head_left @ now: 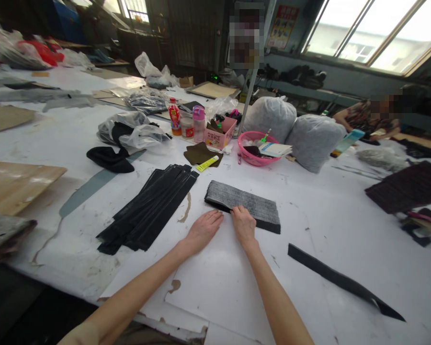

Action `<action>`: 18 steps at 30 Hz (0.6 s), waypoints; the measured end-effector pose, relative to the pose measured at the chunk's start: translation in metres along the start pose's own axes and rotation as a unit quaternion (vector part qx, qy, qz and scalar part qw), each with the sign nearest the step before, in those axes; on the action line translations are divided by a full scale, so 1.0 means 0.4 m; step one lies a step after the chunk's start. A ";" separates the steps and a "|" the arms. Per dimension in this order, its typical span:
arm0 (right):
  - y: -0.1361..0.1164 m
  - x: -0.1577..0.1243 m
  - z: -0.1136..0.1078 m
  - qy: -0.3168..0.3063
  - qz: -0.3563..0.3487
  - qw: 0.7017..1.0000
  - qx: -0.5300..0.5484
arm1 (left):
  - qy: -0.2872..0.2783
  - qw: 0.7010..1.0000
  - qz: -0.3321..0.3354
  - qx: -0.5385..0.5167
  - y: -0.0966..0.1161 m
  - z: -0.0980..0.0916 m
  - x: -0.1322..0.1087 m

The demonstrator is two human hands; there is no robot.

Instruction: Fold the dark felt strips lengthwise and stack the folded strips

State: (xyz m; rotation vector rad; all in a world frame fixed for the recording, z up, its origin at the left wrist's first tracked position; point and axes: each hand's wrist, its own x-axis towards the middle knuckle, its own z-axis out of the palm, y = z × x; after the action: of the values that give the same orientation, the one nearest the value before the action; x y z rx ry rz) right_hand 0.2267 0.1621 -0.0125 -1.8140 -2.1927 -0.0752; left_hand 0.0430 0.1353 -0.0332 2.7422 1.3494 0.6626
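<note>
A stack of fabric pieces (246, 197), grey on top with black edges, lies on the white table in front of me. My right hand (243, 224) has its fingers closed on the stack's near edge. Just left of it, my left hand (205, 230) rests palm down near the stack's corner, fingers stretched out. A fanned pile of black strips (153, 203) lies left of my hands. On the right a single black strip (339, 278) lies by itself, slightly twisted. What is under my right fingers is partly hidden.
Behind the stack stand a pink basket (258, 160), a pink box (221, 134), a red-labelled bottle (174, 117) and stuffed white bags (316, 141). A yellow tube (207, 163) lies on dark cloth. A wooden board (21, 184) is at left. Another person (371, 120) sits at far right.
</note>
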 end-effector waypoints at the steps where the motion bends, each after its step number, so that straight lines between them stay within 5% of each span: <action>1: 0.000 0.000 0.003 0.009 0.016 0.999 0.048 | -0.008 1.000 -0.007 0.015 0.000 0.008 0.015; 5: 0.016 0.009 0.017 0.073 0.113 0.941 0.310 | -0.033 0.996 -0.060 0.056 -0.006 0.027 0.046; 10: 0.099 0.026 0.000 0.186 0.227 0.861 0.415 | -0.031 0.995 -0.065 0.074 -0.008 0.031 0.037; 13: 0.221 -0.010 -0.090 0.289 0.298 0.793 0.446 | -0.033 0.994 -0.062 0.081 -0.007 0.029 0.034; 16: 0.380 -0.104 -0.239 0.386 0.334 0.732 0.451 | -0.033 0.995 -0.061 0.070 -0.005 0.024 0.035; 18: 0.469 -0.183 -0.341 0.495 0.334 0.660 0.456 | -0.037 0.996 -0.072 0.046 -0.002 0.020 0.035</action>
State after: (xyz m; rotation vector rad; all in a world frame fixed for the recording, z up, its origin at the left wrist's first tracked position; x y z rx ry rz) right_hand 0.4461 0.0999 0.0718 -1.2798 -0.5020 0.1450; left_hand 0.0529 0.1479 -0.0355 2.6744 1.5792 0.4982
